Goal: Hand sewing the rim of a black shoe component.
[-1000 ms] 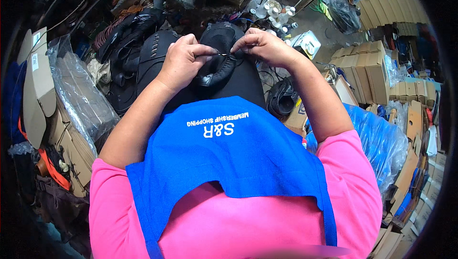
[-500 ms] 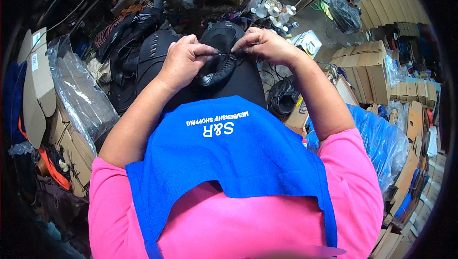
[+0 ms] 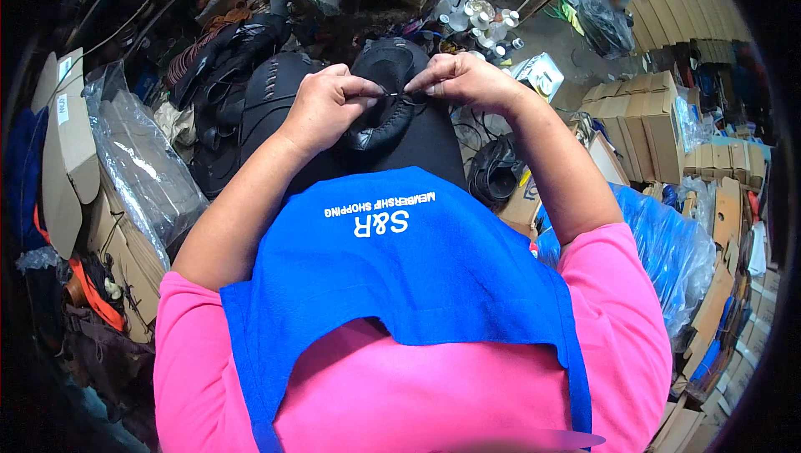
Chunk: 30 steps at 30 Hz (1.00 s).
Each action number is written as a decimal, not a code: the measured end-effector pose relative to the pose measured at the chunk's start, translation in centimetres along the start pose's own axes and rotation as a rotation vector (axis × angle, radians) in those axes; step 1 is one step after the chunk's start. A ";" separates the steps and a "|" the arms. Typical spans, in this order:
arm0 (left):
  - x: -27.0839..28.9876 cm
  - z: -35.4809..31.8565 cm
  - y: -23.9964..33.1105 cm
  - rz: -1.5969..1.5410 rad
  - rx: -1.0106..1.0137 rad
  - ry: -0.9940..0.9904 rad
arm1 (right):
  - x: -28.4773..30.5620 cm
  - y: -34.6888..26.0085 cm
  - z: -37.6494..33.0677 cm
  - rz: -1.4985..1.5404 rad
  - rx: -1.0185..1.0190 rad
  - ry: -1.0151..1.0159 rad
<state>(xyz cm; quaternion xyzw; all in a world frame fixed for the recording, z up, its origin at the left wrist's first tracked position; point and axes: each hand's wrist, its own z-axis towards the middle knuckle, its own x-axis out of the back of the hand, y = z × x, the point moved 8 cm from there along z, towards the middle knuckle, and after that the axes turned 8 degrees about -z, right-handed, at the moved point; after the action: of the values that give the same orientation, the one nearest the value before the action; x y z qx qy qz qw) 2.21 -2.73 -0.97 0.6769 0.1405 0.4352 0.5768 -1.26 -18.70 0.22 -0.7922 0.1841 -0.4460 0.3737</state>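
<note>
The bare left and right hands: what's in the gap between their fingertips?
In the head view, a small, thin, shiny piece shows between left hand and right hand, against a stitched black shoe-like item.

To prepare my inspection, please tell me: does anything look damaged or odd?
The black fabric trousers have slits over the left knee, interrupting smooth cloth, perhaps by design. The black, curved shoe piece shows no clear damage.

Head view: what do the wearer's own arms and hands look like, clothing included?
The left hand and right hand are ungloved, with no watch or band visible at either wrist. Plain, bright pink short sleeves leave the forearms uncovered. A blue apron with white lettering is worn over the pink top.
</note>
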 end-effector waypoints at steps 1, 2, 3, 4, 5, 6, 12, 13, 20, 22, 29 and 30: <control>0.0 0.1 -0.2 0.001 -0.001 0.002 | 0.0 0.1 0.0 -0.002 0.002 0.000; -0.1 0.2 -0.2 -0.013 -0.020 0.006 | -0.1 0.3 -0.1 0.030 -0.013 -0.006; -0.2 0.3 -0.3 -0.025 -0.038 0.011 | -0.2 0.5 -0.1 0.063 -0.026 -0.012; -0.1 0.3 -0.5 -0.023 -0.040 0.013 | -0.2 0.6 0.0 0.061 -0.023 -0.011; 0.0 0.3 -0.6 -0.074 -0.059 0.007 | -0.2 0.5 0.1 0.076 -0.008 -0.016; 0.0 0.4 -0.6 -0.126 -0.079 0.000 | -0.2 0.5 0.1 0.090 0.006 -0.021; -0.1 0.0 -0.1 -0.068 -0.069 -0.002 | -0.1 0.4 -0.1 0.029 0.019 0.002; -0.1 0.0 0.0 -0.068 -0.069 -0.001 | -0.1 0.2 -0.1 0.029 0.020 0.002; -0.9 1.0 -0.2 -0.168 -0.047 -0.040 | -0.5 0.8 0.3 0.129 -0.009 -0.035; -0.9 1.3 0.0 -0.201 -0.022 -0.068 | -0.4 0.6 0.4 0.138 -0.016 -0.043; 0.0 -0.5 1.4 -0.028 0.009 -0.047 | -0.4 -0.7 -0.9 0.115 -0.149 0.081; -0.2 -0.5 0.6 -0.133 0.065 -0.015 | -0.6 -0.4 -0.9 0.172 -0.200 0.070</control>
<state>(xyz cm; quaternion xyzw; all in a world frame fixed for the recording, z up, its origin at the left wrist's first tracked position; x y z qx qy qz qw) 1.57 -2.71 -0.56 0.6875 0.1949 0.3863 0.5832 -2.38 -18.44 0.51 -0.7908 0.3077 -0.4191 0.3230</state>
